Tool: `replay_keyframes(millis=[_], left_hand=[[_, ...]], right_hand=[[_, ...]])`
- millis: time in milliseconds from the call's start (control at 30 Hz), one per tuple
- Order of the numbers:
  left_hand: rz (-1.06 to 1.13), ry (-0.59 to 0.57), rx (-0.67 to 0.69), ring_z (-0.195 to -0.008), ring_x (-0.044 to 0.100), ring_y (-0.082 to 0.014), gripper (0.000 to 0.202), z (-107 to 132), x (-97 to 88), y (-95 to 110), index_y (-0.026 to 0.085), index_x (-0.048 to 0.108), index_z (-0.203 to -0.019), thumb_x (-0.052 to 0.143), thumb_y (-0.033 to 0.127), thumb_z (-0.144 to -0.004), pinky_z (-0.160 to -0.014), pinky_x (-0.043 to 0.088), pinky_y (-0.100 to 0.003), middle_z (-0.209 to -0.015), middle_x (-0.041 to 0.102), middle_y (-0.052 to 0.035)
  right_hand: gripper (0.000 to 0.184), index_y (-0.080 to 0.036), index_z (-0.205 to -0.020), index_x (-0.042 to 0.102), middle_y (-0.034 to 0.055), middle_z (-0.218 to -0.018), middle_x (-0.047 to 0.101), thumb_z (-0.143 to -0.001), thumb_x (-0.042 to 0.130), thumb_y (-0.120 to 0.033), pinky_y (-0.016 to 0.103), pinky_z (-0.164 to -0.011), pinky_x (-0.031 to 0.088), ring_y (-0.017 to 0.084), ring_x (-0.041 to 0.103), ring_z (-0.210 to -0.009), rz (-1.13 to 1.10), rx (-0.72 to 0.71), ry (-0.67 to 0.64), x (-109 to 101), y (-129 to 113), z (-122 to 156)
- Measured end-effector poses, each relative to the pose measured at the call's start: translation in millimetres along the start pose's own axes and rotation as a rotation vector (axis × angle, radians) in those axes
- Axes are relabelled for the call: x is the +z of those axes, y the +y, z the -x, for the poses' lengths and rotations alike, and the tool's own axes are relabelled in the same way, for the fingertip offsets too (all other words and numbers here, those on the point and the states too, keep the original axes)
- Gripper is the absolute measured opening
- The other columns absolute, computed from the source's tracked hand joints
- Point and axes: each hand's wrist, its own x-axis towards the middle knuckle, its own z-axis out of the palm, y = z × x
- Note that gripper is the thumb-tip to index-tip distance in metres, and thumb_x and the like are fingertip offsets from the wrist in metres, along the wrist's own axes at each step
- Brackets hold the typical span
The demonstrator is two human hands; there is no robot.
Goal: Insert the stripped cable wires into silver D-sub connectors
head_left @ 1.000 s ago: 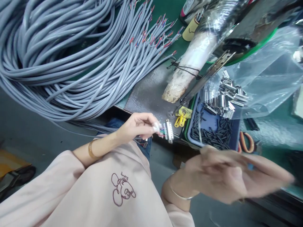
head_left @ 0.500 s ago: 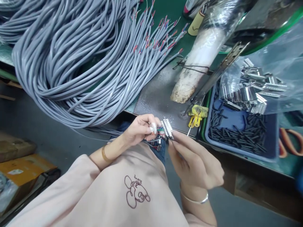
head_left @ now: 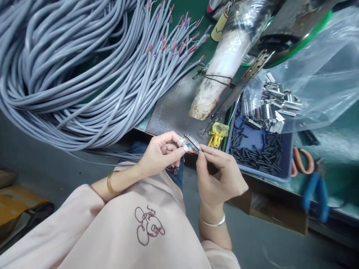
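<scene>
The left hand (head_left: 159, 155) pinches the small metal connector (head_left: 192, 142) at its wired back, where short coloured wires (head_left: 190, 149) run into it. The right hand (head_left: 218, 179) closes thumb and forefinger on the connector's near edge, so both hands are clamped on the one part. It is held in the air just in front of the tabletop (head_left: 174, 108), near the yellow clip (head_left: 217, 133) and the blue tray (head_left: 252, 172). This fine work probably goes best with the left grip taken on the connector body rather than on the wires, so the thin leads bear no pull. The right fingertips should press squarely and lightly, with the part tilted toward the eyes and the wrists close to the body for steadiness.
</scene>
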Motion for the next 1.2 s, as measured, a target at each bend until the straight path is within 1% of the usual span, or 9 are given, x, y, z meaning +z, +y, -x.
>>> replay_keyframes(millis=[167, 267, 333, 500, 700, 900, 1033, 1133, 1200], left_hand=[[-0.035, 0.178, 0.097, -0.044, 0.051, -0.0035, 0.030, -12, 19.6, 1, 0.017, 0.055, -0.074, 0.081, 0.032, -0.075, -0.042, 0.041, -0.016, -0.065, 0.061, 0.0037], [-0.061, 0.232, 0.151, -0.047, 0.050, -0.0029, 0.024, -18, 26.3, 1, 0.017, 0.055, -0.072, 0.077, 0.025, -0.074, -0.043, 0.039, -0.015, -0.071, 0.062, 0.0022], [-0.089, 0.254, 0.202, -0.048, 0.048, -0.0025, 0.020, -20, 28.6, 1, 0.017, 0.054, -0.071, 0.074, 0.022, -0.073, -0.043, 0.036, -0.015, -0.069, 0.060, 0.0032], [-0.186, 0.275, 0.337, -0.045, 0.041, -0.0024, 0.015, -23, 29.5, 0, 0.018, 0.054, -0.069, 0.068, 0.018, -0.075, -0.043, 0.031, -0.015, -0.058, 0.054, 0.0057], [-0.246, 0.304, 0.399, -0.047, 0.049, -0.0025, 0.013, -27, 30.2, 3, 0.018, 0.054, -0.069, 0.066, 0.017, -0.075, -0.043, 0.035, -0.014, -0.070, 0.064, 0.0019], [-0.281, 0.302, 0.459, -0.049, 0.053, -0.0028, 0.013, -27, 29.9, 6, 0.017, 0.055, -0.070, 0.066, 0.018, -0.077, -0.045, 0.039, -0.013, -0.072, 0.067, 0.0013], [-0.280, 0.298, 0.453, -0.049, 0.052, -0.0030, 0.013, -26, 29.7, 7, 0.017, 0.056, -0.070, 0.067, 0.018, -0.077, -0.045, 0.039, -0.014, -0.073, 0.067, 0.0010], [-0.275, 0.300, 0.410, -0.048, 0.049, -0.0026, 0.013, -25, 29.0, 7, 0.017, 0.055, -0.068, 0.066, 0.017, -0.076, -0.043, 0.036, -0.015, -0.074, 0.066, 0.0000], [-0.271, 0.296, 0.377, -0.046, 0.045, -0.0023, 0.013, -23, 28.2, 6, 0.017, 0.056, -0.068, 0.066, 0.018, -0.075, -0.041, 0.034, -0.015, -0.070, 0.064, 0.0009]], right_hand=[[0.016, -0.023, -0.089, 0.063, 0.0030, -0.095, 0.081, -0.086, 0.074, -0.010, 0.025, -0.076, 0.062, 0.014, 0.078, -0.083, 0.005, -0.020, 0.011, 1, 3, -3], [0.017, -0.022, -0.086, 0.061, 0.0039, -0.096, 0.080, -0.086, 0.072, -0.009, 0.025, -0.076, 0.062, 0.014, 0.078, -0.084, 0.008, -0.022, 0.021, 1, 6, -8], [0.017, -0.022, -0.084, 0.060, 0.0034, -0.095, 0.080, -0.086, 0.072, -0.010, 0.025, -0.076, 0.062, 0.014, 0.077, -0.083, 0.008, -0.025, 0.030, 1, 7, -11], [0.017, -0.021, -0.084, 0.061, 0.0025, -0.096, 0.080, -0.085, 0.073, -0.009, 0.025, -0.078, 0.062, 0.014, 0.077, -0.084, -0.012, -0.017, 0.032, 2, 10, -17], [0.018, -0.020, -0.082, 0.061, 0.0025, -0.096, 0.080, -0.084, 0.074, -0.007, 0.026, -0.080, 0.062, 0.014, 0.078, -0.086, -0.031, -0.018, 0.018, 2, 12, -20], [0.017, -0.021, -0.085, 0.064, 0.0023, -0.098, 0.080, -0.084, 0.077, -0.009, 0.026, -0.079, 0.062, 0.014, 0.077, -0.087, -0.013, -0.016, 0.018, 3, 10, -23], [0.017, -0.021, -0.083, 0.063, 0.0027, -0.097, 0.080, -0.084, 0.076, -0.010, 0.025, -0.077, 0.062, 0.014, 0.077, -0.085, 0.012, -0.029, 0.023, 2, 10, -22], [0.018, -0.020, -0.082, 0.061, 0.0042, -0.097, 0.081, -0.084, 0.075, -0.009, 0.023, -0.076, 0.061, 0.013, 0.077, -0.083, 0.023, -0.056, 0.005, 0, 11, -18], [0.018, -0.020, -0.082, 0.060, 0.0050, -0.097, 0.081, -0.084, 0.075, -0.008, 0.023, -0.076, 0.061, 0.013, 0.077, -0.083, 0.017, -0.063, -0.008, 0, 11, -17]])
